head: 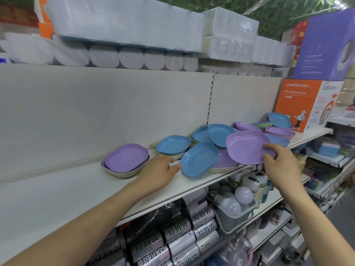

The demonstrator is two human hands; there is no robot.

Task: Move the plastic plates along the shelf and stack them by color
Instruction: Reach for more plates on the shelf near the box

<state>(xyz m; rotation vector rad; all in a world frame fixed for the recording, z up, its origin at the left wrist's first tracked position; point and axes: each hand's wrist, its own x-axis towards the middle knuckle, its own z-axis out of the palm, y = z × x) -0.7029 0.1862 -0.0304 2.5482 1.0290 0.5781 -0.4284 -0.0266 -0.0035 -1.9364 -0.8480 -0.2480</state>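
Plastic plates in purple, blue and cream lie along a white shelf point(57, 181). At the left stands a stack topped by purple plates point(125, 157) in a cream one. Beside it is a stack topped by a blue plate point(172, 144). A tilted blue plate point(198, 159) leans near the shelf's front edge. My left hand point(160, 172) reaches toward that tilted plate, fingers relaxed, fingertips at its left rim. My right hand point(278, 163) pinches the right rim of a raised purple plate point(247, 146). More blue and purple plates point(278, 131) pile up behind to the right.
An orange box point(299, 104) stands at the shelf's right end, a purple box above it. Wrapped paper packs point(124, 25) fill the top shelf. Below are rolls of bin bags point(172, 240) and a basket of light bulbs point(236, 204).
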